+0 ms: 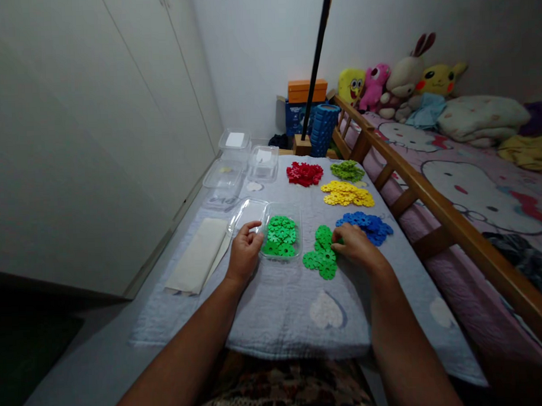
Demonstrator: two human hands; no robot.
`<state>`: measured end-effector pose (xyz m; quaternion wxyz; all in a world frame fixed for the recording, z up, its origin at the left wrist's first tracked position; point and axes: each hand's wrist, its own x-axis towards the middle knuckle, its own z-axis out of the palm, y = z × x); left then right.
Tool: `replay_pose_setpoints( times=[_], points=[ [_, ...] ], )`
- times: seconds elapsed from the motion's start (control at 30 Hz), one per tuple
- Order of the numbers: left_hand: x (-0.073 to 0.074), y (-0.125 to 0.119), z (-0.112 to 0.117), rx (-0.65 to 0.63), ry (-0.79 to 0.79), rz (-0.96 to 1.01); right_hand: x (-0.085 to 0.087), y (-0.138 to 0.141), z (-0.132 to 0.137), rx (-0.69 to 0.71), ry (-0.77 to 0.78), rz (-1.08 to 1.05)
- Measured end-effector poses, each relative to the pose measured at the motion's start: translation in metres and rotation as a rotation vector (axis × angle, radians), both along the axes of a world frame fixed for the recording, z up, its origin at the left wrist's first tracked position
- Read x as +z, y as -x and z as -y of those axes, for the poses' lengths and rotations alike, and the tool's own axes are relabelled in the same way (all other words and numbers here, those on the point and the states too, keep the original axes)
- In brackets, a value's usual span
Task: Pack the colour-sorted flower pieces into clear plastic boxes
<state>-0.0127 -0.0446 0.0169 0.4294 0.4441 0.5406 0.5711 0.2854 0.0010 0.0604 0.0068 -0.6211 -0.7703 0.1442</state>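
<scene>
In the head view, a clear plastic container (300,228) holds a heap of green snowflake discs (281,235). My left hand (245,251) is at the container's left side, thumb and forefinger curled at its rim. To the right of the container lies a loose pile of green discs (324,259) on the cloth. Over this pile's right edge, my right hand (355,244) closes its fingertips on a green disc, mostly hidden by the fingers. An open clear lid (249,214) lies against the container's left side, partly behind my left hand.
Piles of blue discs (374,228), yellow discs (347,194), olive-green discs (347,171) and red discs (304,173) lie on the right and far side. Several clear containers (223,175) stand far left, near folded beige cloth (197,259). A wooden bed rail (403,183) borders the right.
</scene>
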Motion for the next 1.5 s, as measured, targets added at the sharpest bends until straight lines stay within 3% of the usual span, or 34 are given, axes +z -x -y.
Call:
replay_pose_setpoints(
  times=[0.27, 0.73, 1.03, 1.23, 1.33, 1.5],
  points=[
    [-0.002, 0.001, -0.001, -0.005, 0.001, -0.002, -0.012, 0.0, 0.005, 0.058, -0.151, -0.112],
    [-0.003, 0.001, -0.001, 0.008, 0.005, 0.011, -0.015, 0.011, -0.001, 0.046, -0.105, -0.247],
    [-0.004, 0.001, -0.002, 0.004, -0.007, -0.011, -0.008, 0.02, 0.001, -0.001, -0.057, -0.684],
    [-0.003, 0.001, -0.001, -0.005, -0.002, 0.008, 0.003, 0.051, 0.006, -0.024, -0.211, -0.959],
    [-0.005, 0.002, -0.002, -0.011, -0.008, 0.003, 0.006, 0.074, 0.013, 0.094, -0.28, -0.92],
    [-0.008, 0.003, -0.003, -0.013, -0.003, 0.02, 0.004, 0.097, 0.023, 0.26, -0.298, -0.619]
  ],
)
